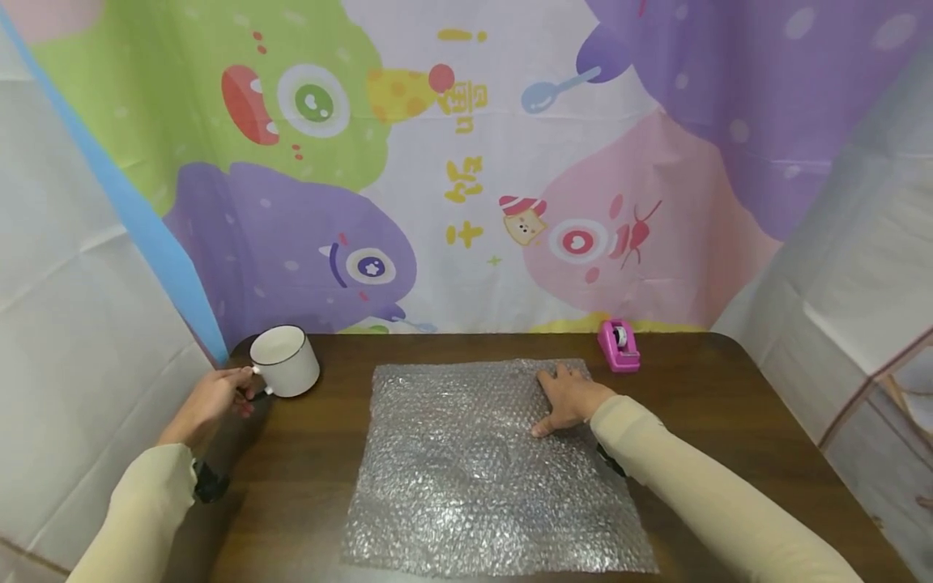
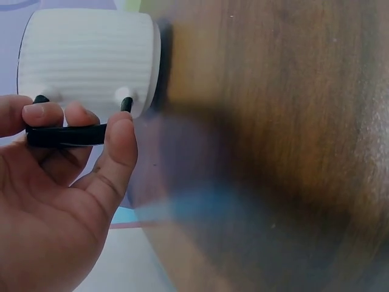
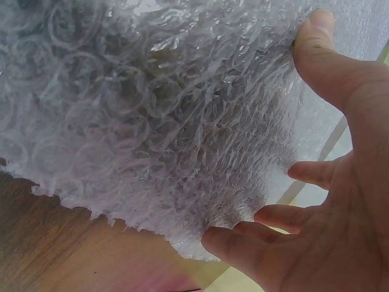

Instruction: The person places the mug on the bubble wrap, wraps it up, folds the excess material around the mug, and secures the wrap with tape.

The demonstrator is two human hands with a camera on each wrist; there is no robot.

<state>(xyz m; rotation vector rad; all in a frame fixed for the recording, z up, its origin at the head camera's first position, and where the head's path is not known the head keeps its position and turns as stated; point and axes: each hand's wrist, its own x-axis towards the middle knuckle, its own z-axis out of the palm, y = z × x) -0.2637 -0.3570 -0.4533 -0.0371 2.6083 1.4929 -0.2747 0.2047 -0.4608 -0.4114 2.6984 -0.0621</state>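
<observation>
At the table's left side, a white mug (image 1: 286, 362) with a dark rim stands upright. My left hand (image 1: 216, 402) grips its black handle (image 2: 68, 136), fingers curled round it; the ribbed side of the mug shows in the left wrist view. A sheet of clear bubble wrap (image 1: 481, 478) lies flat across the middle of the table. On its upper right part rests my right hand (image 1: 572, 397), fingers spread and fingertips on the bubbles. The right wrist view shows the thumb and fingertips against the bubble wrap (image 3: 152, 121) near its ragged edge.
A pink tape dispenser (image 1: 619, 348) with a roll of tape stands at the back right, just beyond the bubble wrap's corner. The brown wooden table (image 1: 306, 478) ends at a cartoon-printed cloth (image 1: 466, 283) behind. White cloth (image 1: 95, 324) hangs along the left side.
</observation>
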